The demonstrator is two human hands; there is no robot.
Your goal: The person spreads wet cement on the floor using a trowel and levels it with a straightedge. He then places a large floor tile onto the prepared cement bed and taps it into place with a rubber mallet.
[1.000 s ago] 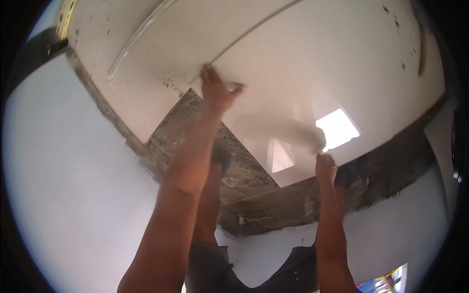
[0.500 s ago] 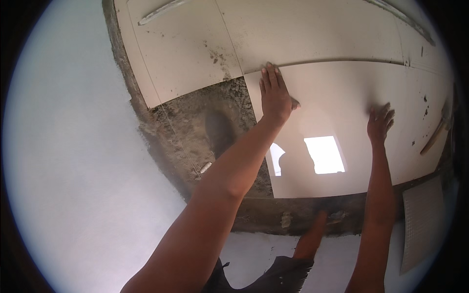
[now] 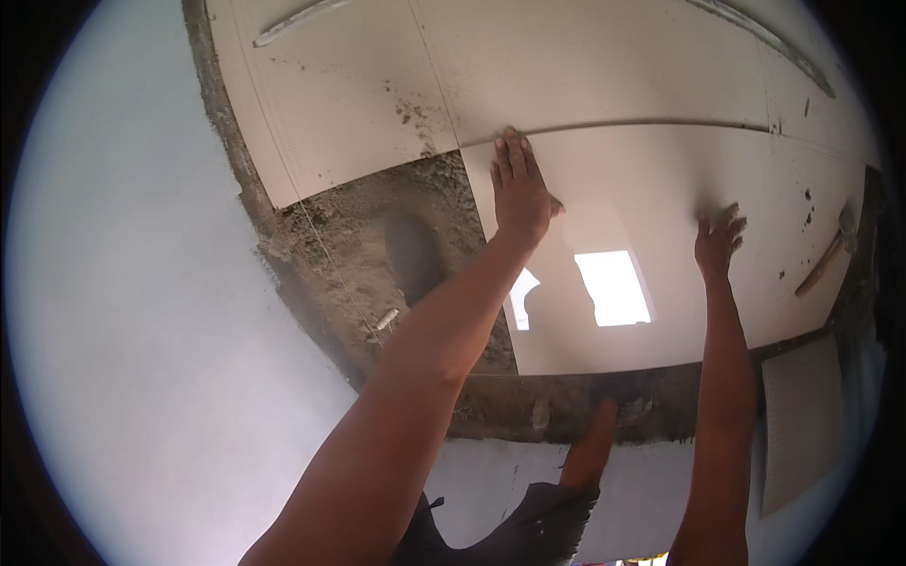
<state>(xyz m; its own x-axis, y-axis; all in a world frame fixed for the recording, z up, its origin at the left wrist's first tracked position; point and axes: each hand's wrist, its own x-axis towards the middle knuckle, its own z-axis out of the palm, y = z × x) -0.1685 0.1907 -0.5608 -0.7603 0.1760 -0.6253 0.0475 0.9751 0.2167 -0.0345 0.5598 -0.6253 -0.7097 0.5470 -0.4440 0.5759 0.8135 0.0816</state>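
Note:
A large glossy beige tile [image 3: 651, 189] lies in front of me, with bright window reflections on its surface. My left hand [image 3: 520, 193] rests flat on its far left corner, fingers stretched toward the neighbouring laid tile [image 3: 585, 66] and thumb out to the side. Farther right, my right hand [image 3: 720, 243] is on the same tile with its fingers spread, holding nothing. Along the far edge of the tile a dark line shows against its neighbour. A hammer-like tool [image 3: 826, 259] with a wooden handle lies near the tile's right end.
Rough grey mortar [image 3: 425, 208] is exposed left of the tile, crossed by a thin string beside a small white piece [image 3: 387, 319]. A pale wall [image 3: 142, 283] stands at left. A ridged panel [image 3: 802, 424] leans at lower right. Smeared strips [image 3: 764, 38] lie on the far tiles.
The whole view has shifted slightly. Both hands stay on the tile in nearly the same places; the right hand's thumb now stands farther from its fingers.

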